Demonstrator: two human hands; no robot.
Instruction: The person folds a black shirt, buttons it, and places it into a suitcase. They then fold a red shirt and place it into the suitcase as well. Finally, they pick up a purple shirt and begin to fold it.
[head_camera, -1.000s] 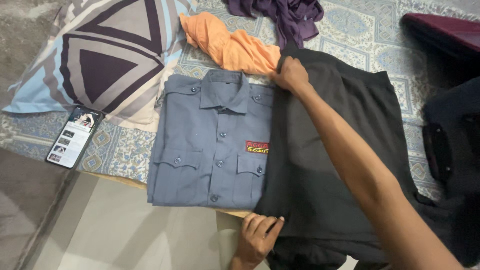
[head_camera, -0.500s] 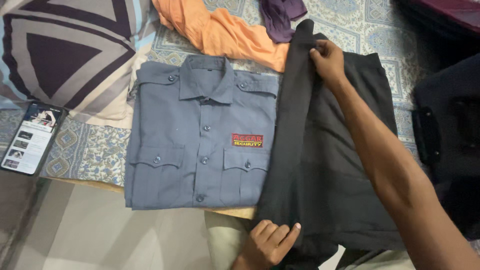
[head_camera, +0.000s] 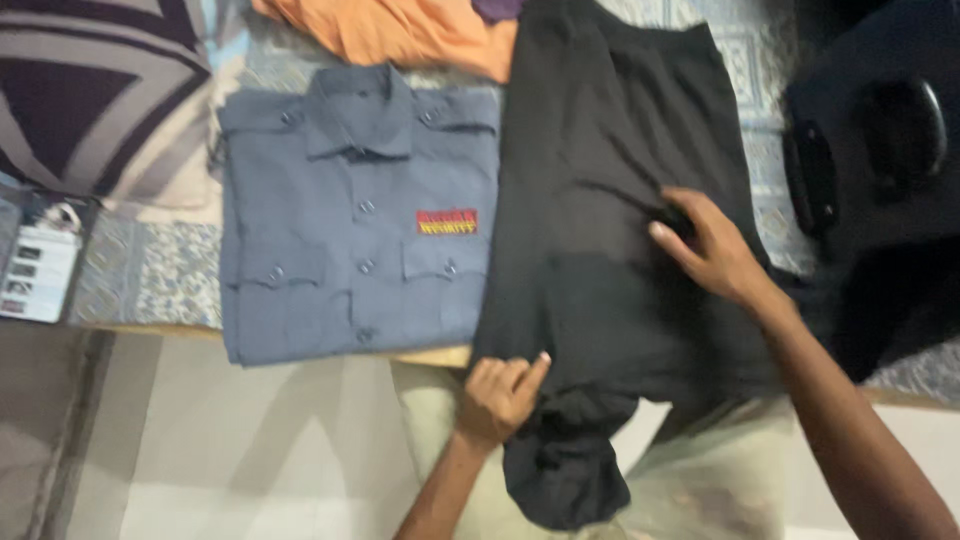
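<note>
A black garment lies spread on the patterned bedsheet, its lower end hanging over the bed's front edge. My left hand pinches that garment's lower left corner at the edge. My right hand rests flat on the middle right of the black cloth, fingers spread. Beside it on the left lies a folded grey-blue button shirt with a small red and yellow chest patch.
An orange cloth is bunched behind the shirt. A patterned pillow sits at the far left with a phone in front of it. A dark bag stands at the right. Pale floor lies below the bed edge.
My right hand let go of the black garment's top edge and moved down to its middle. The view shifted downward and blurred. My left hand stays at the lower corner.
</note>
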